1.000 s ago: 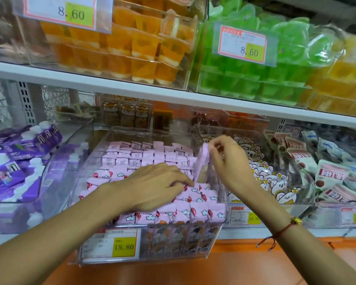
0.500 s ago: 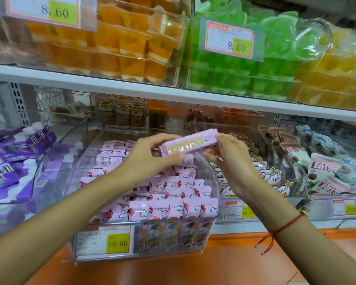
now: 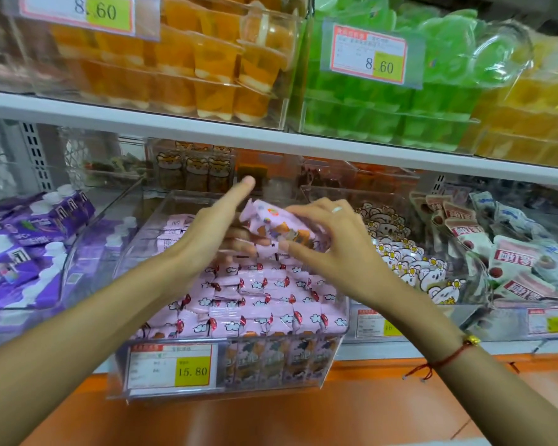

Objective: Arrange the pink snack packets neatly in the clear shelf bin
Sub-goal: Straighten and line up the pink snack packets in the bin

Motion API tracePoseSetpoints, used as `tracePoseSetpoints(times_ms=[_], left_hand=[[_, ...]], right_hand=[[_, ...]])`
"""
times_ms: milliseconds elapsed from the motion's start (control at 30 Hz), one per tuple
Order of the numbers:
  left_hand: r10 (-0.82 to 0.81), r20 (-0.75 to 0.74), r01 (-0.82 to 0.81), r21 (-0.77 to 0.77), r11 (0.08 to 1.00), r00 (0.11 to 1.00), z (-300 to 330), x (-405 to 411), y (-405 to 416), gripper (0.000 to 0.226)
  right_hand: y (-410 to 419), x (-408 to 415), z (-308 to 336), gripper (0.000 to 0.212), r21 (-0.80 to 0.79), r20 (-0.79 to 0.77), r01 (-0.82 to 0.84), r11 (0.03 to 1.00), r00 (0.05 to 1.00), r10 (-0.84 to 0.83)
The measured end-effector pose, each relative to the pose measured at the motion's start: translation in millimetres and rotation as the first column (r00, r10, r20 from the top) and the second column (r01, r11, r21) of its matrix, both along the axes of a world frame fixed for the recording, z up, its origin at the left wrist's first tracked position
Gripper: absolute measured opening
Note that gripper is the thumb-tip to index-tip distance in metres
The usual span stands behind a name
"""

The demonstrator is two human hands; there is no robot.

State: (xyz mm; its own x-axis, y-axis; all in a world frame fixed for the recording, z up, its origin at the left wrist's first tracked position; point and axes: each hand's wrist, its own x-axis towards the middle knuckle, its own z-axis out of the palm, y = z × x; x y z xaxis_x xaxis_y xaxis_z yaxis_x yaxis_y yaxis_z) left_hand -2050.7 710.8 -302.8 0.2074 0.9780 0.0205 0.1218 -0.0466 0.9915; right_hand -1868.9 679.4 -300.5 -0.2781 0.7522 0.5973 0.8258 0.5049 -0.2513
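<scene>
A pink snack packet (image 3: 276, 226) is held above the clear shelf bin (image 3: 174, 392), over the rows of pink packets (image 3: 255, 304) stacked inside it. The packet is supported from beneath by the left hand (image 3: 207, 233), thumb extended upward, and gripped from above by the curled fingers of the right hand (image 3: 332, 239). A 15.80 price tag (image 3: 171, 366) is fixed to the bin's front wall.

pkts (image 3: 273, 233): glossy plastic film | bin (image 3: 332, 358): clear smooth plastic
</scene>
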Motion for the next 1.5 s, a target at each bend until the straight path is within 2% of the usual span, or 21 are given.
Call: tracePoseSetpoints(times_ms=[67,100,133,200,233,300,367,433,633,767,867,1000,1067,1133,1200,1300,1400,1500], left_hand=[[-0.005,0.082,0.005,-0.001,1.000,0.997,0,1,2,0.058],[-0.009,0.042,0.007,0.050,0.999,0.999,-2,2,2,0.051],[-0.017,-0.057,0.025,0.136,0.990,0.998,-7,4,2,0.041],[-0.089,-0.297,0.176,0.278,0.945,0.951,-20,6,-1,0.022],[-0.158,-0.401,0.284,0.277,0.918,0.902,-25,7,-2,0.022],[-0.232,-0.631,0.470,0.239,0.849,0.740,-34,7,-1,0.032],[-0.155,-0.819,0.571,0.235,0.787,0.552,-36,9,0,0.041],[-0.092,-0.870,0.586,0.244,0.773,0.484,-34,9,0,0.044],[0.015,-0.905,0.580,0.284,0.763,0.425,-33,9,-1,0.042],[0.022,-0.907,0.574,0.285,0.767,0.421,-31,7,0,0.042],[0.035,-0.893,0.537,0.301,0.788,0.449,-31,6,5,0.044],[0.052,-0.878,0.522,0.329,0.787,0.475,-38,6,8,0.043],[0.049,-0.873,0.523,0.336,0.783,0.486,-39,7,8,0.043],[0.034,-0.864,0.521,0.334,0.785,0.502,-39,7,9,0.042],[0.014,-0.865,0.528,0.319,0.787,0.502,-38,6,8,0.040],[0.019,-0.851,0.515,0.335,0.789,0.524,-36,6,8,0.038],[0.085,-0.793,0.478,0.445,0.758,0.603,-32,11,10,0.038],[0.056,-0.796,0.515,0.441,0.735,0.603,-30,28,12,0.038]], right_hand=[[1,3,4,0.036,-0.016,-0.180,0.002,1.000,0.984,-0.005],[1,5,6,0.035,-0.044,-0.293,-0.014,0.999,0.956,0.001],[2,8,8,0.033,-0.083,-0.415,-0.047,0.995,0.910,0.009],[2,10,9,0.031,-0.164,-0.651,-0.154,0.974,0.759,0.010],[3,12,8,0.032,-0.189,-0.719,-0.192,0.963,0.695,-0.003],[4,13,5,0.046,-0.217,-0.769,-0.214,0.953,0.638,-0.031],[5,14,3,0.064,-0.199,-0.783,-0.231,0.952,0.622,-0.013],[5,13,1,0.062,-0.152,-0.761,-0.229,0.961,0.647,0.034],[7,11,-6,0.049,-0.119,-0.620,-0.180,0.976,0.781,0.068],[5,16,-11,0.047,-0.096,-0.343,-0.116,0.989,0.936,0.076],[4,18,-8,0.048,-0.106,-0.135,-0.005,0.994,0.991,-0.009],[1,22,4,0.052,-0.011,0.133,0.158,0.987,0.979,-0.155],[0,23,7,0.038,-0.012,0.212,0.184,0.983,0.961,-0.177],[1,24,6,0.015,-0.001,0.336,0.224,0.975,0.918,-0.211],[4,24,-1,0.014,-0.056,0.419,0.246,0.968,0.885,-0.201],[6,27,-7,0.021,-0.123,0.296,0.220,0.968,0.939,-0.176],[9,37,-8,0.019,-0.042,0.091,0.278,0.960,0.957,-0.274],[11,43,-10,0.020,-0.180,-0.044,0.293,0.939,0.951,-0.305]])
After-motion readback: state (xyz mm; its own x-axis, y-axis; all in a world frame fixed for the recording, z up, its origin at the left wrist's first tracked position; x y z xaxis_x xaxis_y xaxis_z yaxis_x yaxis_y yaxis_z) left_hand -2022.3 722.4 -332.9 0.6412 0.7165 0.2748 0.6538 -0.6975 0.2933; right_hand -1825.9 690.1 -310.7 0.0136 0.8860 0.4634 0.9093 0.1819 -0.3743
